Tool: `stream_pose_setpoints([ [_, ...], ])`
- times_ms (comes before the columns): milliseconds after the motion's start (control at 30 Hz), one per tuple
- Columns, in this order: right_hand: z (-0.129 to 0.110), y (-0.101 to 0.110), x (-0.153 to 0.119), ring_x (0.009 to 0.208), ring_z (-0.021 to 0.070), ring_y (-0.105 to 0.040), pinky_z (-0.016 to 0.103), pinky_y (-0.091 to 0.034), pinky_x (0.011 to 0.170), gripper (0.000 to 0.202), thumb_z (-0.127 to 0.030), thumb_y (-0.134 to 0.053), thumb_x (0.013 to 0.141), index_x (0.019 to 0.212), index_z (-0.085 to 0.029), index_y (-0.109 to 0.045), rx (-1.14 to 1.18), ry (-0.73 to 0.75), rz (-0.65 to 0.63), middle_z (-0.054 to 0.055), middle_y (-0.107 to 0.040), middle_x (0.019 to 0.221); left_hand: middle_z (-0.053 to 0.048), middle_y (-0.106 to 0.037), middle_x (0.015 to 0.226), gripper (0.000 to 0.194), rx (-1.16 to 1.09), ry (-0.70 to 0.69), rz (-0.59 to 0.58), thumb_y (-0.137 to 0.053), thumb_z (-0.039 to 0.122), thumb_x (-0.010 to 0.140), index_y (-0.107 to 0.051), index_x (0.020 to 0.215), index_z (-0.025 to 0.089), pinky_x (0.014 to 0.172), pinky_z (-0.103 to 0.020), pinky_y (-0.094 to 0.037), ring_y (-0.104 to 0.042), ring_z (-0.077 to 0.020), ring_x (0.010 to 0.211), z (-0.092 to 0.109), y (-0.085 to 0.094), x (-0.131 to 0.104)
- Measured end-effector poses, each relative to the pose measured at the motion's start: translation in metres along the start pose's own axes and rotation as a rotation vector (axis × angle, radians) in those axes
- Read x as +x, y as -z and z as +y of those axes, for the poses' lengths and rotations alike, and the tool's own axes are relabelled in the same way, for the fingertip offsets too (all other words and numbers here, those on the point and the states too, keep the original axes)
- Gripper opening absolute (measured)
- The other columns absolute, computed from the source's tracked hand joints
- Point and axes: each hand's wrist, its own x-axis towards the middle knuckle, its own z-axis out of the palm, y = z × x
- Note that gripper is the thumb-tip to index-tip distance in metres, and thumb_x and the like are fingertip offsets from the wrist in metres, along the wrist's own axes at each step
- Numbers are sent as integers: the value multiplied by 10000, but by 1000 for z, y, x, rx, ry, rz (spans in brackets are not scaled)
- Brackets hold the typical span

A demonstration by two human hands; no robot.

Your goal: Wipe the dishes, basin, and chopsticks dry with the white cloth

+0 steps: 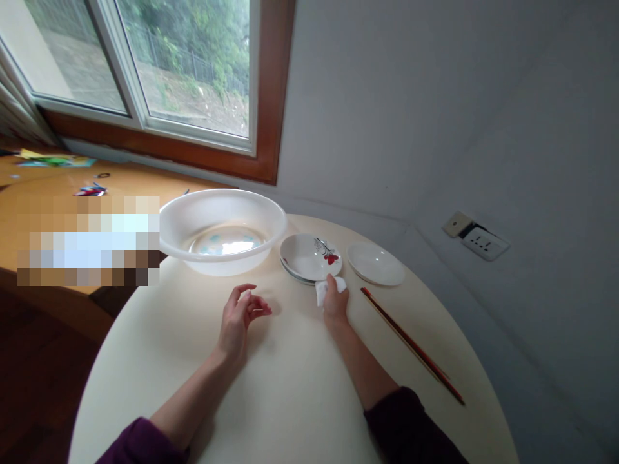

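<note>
My right hand (335, 298) is closed around a folded white cloth or tissue (321, 293). Its thumb reaches the near rim of a white plate (304, 256) with a red flower and black sprig; whether the thumb also pinches that rim, I cannot tell. Beneath this plate part of at least one more dish (296, 278) shows. My left hand (240, 314) hovers low over the table, fingers loosely bent and apart, holding nothing. Right of the stack lies another white plate (376, 264), plain as far as I see.
A large translucent plastic basin (222, 254) stands at the back left of the round cream table (271, 412). Thin reddish-brown chopsticks (411, 345) lie slanted along the right side. Behind are a wooden desk (159, 179), a window (188, 64) and a wall with a socket (485, 243).
</note>
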Motion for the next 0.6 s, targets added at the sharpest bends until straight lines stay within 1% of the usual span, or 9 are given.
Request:
stream_pose_setpoints([
  [133, -3, 0, -1, 607, 195, -616, 246, -446, 473, 283, -428, -591, 622, 644, -146, -576, -7, -66, 52, 59, -650, 618, 25, -603, 600, 258, 2, -1, 4, -536, 400, 757, -493, 911, 197, 656, -340, -472, -589, -165, 601, 1, -1, -1],
  [233, -5, -1, -1, 643, 202, -629, 240, -451, 486, 287, -426, -585, 618, 654, -141, -586, 0, -85, 50, 71, -666, 654, 24, -596, 592, 258, 21, 6, 15, -554, 398, 744, -505, 895, 193, 637, -330, -472, -580, -161, 590, 1, -1, 0],
  [367, -4, -1, 1, 672, 201, -633, 236, -454, 501, 286, -414, -583, 613, 680, -136, -592, 4, -91, 42, 76, -677, 694, 27, -566, 550, 251, 64, 11, 61, -584, 382, 713, -524, 851, 181, 565, -284, -441, -539, -142, 542, -1, 0, 2],
  [600, -2, 0, 1, 657, 195, -625, 243, -459, 498, 286, -402, -596, 604, 697, -132, -583, -27, -103, 16, 58, -663, 669, 37, -536, 514, 218, 86, 15, 98, -572, 360, 711, -532, 823, 178, 523, -246, -397, -491, -120, 512, -2, 0, 3],
])
